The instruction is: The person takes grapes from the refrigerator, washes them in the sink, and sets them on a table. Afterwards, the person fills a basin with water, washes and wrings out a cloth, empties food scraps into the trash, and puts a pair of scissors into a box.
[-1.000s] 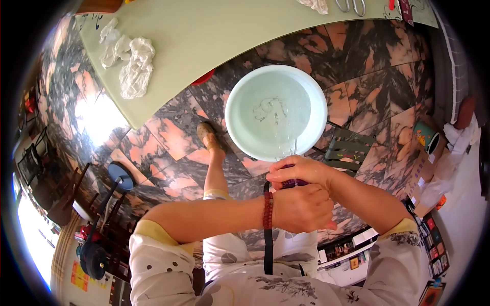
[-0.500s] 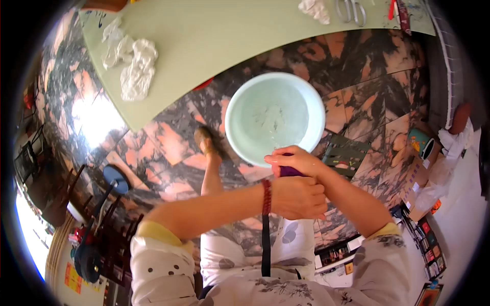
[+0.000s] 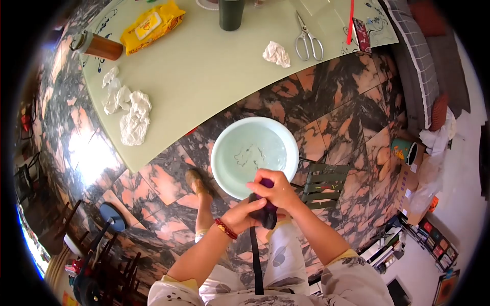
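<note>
A limp, dark purple and black bundle [image 3: 265, 211], wet cloth by its look, is held between my hands over the near rim of the pale basin [image 3: 215, 155]. My left hand [image 3: 241, 215], with a red beaded bracelet at its wrist, grips the lower dark part, thumb on top. My right hand [image 3: 277, 190] is wrapped around the purple upper end. Clear water appears to stand in the basin, with thin dark marks at the bottom. My fingers partly hide the bundle, so its exact kind is unclear.
On the pale green table [image 3: 204, 76] lie scissors [image 3: 304, 33], crumpled tissues [image 3: 135, 120], a yellow wipes pack [image 3: 152, 26] and a brown bottle [image 3: 99, 46]. A slatted dark stool [image 3: 324, 184] stands right of the basin. My foot [image 3: 195, 181] is at its left.
My hands have uncrossed and shifted down and left; the bundle shows more now. The camera view has tilted up, bringing more of the table into sight.
</note>
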The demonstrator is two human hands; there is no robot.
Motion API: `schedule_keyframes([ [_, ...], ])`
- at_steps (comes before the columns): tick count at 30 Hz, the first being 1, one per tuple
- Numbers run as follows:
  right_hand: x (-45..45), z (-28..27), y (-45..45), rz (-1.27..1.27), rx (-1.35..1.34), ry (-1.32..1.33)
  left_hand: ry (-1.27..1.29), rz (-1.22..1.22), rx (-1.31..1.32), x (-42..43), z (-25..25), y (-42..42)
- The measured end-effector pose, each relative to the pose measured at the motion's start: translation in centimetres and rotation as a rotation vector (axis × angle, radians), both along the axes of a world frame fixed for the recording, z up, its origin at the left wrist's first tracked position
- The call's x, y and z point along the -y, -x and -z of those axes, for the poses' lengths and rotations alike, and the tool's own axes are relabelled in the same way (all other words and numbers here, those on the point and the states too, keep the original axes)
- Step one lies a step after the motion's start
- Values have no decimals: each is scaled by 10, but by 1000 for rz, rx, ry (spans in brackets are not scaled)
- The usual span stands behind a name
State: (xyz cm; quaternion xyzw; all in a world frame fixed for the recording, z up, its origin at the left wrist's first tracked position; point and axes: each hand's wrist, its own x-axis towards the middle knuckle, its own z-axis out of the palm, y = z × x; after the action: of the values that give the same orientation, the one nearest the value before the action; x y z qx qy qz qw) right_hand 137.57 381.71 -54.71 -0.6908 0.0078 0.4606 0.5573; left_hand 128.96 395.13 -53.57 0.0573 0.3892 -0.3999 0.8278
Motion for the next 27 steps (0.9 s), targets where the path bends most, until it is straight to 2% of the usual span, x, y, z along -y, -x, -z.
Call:
schedule_keyframes([
  [1,-4,-4,4,13,28,-3,146,-6,-30,-3,0,2],
  [4,-6,-20,3,-65,104,-11,37,71,96,1,5,8],
  [5,-2,-20,0,-160,150,-48,-28,60,142,3,-1,11],
  [6,4,-23,-8,-268,-76,-136,-5,126,230,2,3,17],
  [8,16,-15,-21,-272,-120,-530,73,180,207,-1,-13,20],
  [9,20,-10,-21,-155,-369,-638,234,117,260,-1,-17,20],
  [12,4,-41,-20,-110,-695,-838,366,-3,228,13,-29,20],
  [13,7,-36,-16,-217,-633,-818,413,-53,287,16,-32,20],
  [14,10,-38,-15,-266,-592,-756,293,-56,375,15,-36,19],
  [16,12,-50,-17,-363,-512,-626,246,-36,375,18,-49,20],
  [17,9,-62,-13,-224,-489,-589,232,2,317,18,-54,24],
  [19,6,-77,-21,-227,-399,-460,191,77,216,16,-61,25],
  [21,-1,-86,-22,-218,-286,-319,-26,119,252,20,-64,21],
  [26,-18,-57,-7,-73,-17,-90,-522,121,287,35,-30,21],
  [27,-21,-48,-5,-33,4,-38,-549,158,195,36,-23,20],
])
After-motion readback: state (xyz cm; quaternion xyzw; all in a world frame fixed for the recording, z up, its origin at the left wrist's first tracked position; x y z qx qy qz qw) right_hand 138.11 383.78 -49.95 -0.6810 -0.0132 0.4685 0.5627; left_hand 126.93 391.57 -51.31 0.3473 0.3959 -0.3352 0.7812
